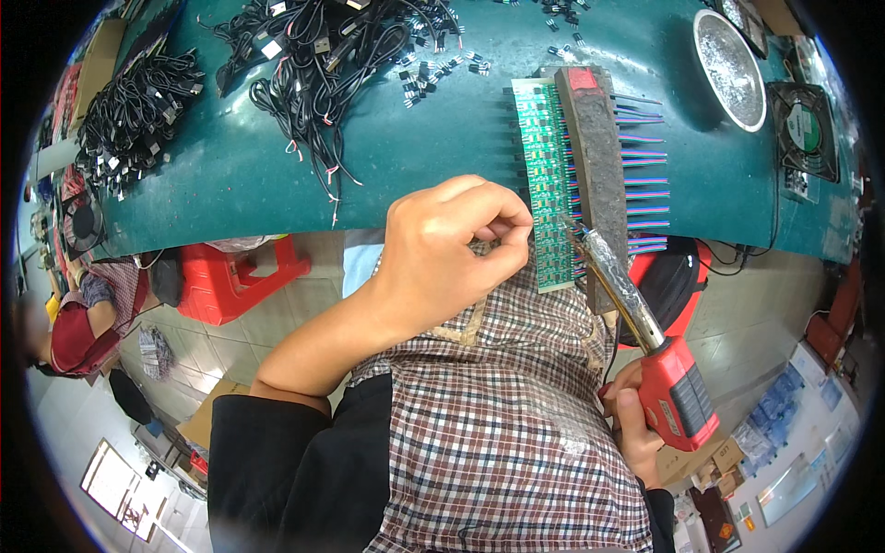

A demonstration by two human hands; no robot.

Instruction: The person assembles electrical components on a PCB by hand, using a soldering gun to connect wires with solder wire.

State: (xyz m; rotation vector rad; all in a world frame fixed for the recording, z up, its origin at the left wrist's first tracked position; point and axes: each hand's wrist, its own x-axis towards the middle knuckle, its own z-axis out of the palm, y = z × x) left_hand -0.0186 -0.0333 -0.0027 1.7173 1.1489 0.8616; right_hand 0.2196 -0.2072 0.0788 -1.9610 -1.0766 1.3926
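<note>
On the far left of the green counter [415, 138] I have a bundle of black cables [138, 120], and right of it a looser tangle of black cables [318, 69]. Next comes my left hand [452, 244], just beside the left edge of the green circuit board strip [542, 184]. That forearm slants up from the lower left, elbow bent and wrist raised; my fingers are curled, with thumb and index tips close together at the board. I cannot tell whether anything is pinched between them.

The board lies between my left hand and the iron's tip, its near end jutting past the counter's edge. A dark bar [595, 157] runs along its right side, and coloured wires [647, 194] stick out beyond the bar. My right hand [636, 429], lower and well apart from the board, grips the red handle of a soldering iron [653, 341]. The iron slants up and left, its tip near the board's right edge; I cannot tell if they touch. A metal bowl [763, 97] and a black fan [807, 129] sit at the far right.
</note>
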